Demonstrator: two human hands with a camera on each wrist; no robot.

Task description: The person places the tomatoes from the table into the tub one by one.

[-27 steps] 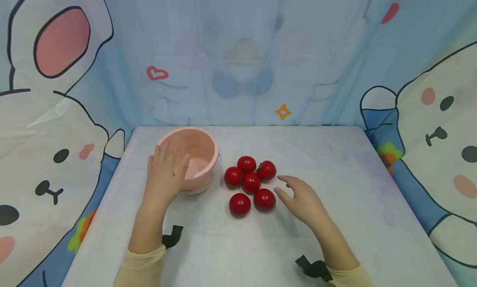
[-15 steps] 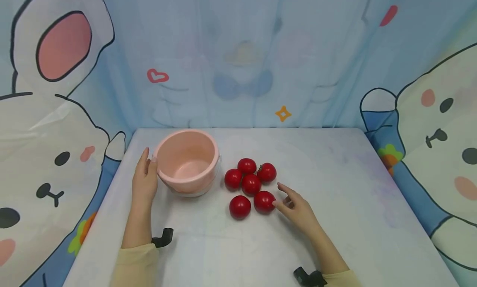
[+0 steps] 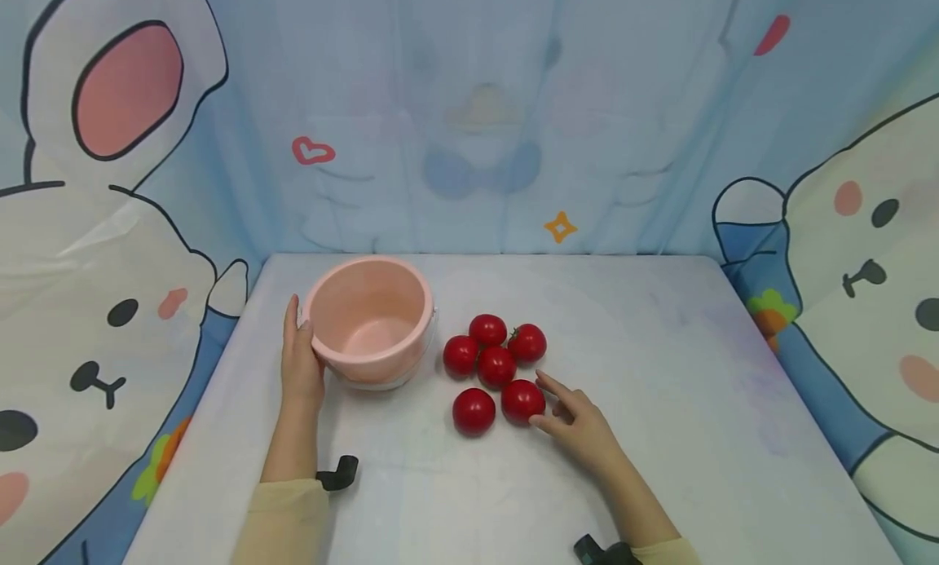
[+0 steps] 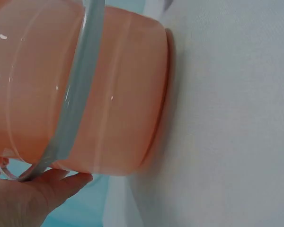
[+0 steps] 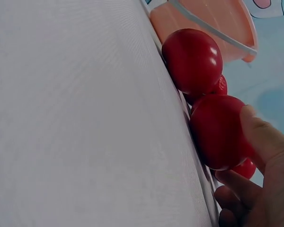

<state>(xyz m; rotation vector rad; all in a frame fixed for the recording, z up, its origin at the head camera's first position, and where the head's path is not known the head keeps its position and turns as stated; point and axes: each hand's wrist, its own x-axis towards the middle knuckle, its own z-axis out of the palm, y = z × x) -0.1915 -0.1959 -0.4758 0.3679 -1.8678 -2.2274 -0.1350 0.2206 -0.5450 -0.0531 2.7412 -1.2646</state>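
A pale pink bucket (image 3: 370, 365) stands upright at the table's left side, its grey handle (image 4: 78, 90) hanging down the outer wall. My left hand (image 3: 301, 365) touches the bucket's left side, fingers mostly straight and thumb by the rim. Several red tomatoes lie clustered to the bucket's right. My right hand (image 3: 583, 430) is at the nearest right tomato (image 3: 523, 402). Its thumb (image 5: 258, 125) meets that tomato's side, while the index finger reaches along the far edge, spread from the thumb. Another tomato (image 3: 473, 412) sits just left of it.
A white cloth covers the table (image 3: 440, 508). Behind the back edge hangs a blue curtain (image 3: 484, 206) with cartoon prints. One tomato with a green stem (image 3: 527, 343) lies at the cluster's back right. Black wrist mounts (image 3: 339, 473) sit on both forearms.
My left hand has moved from over the bucket's opening to its left outer side. My right hand has come closer to the near right tomato, its fingertips now around the edge.
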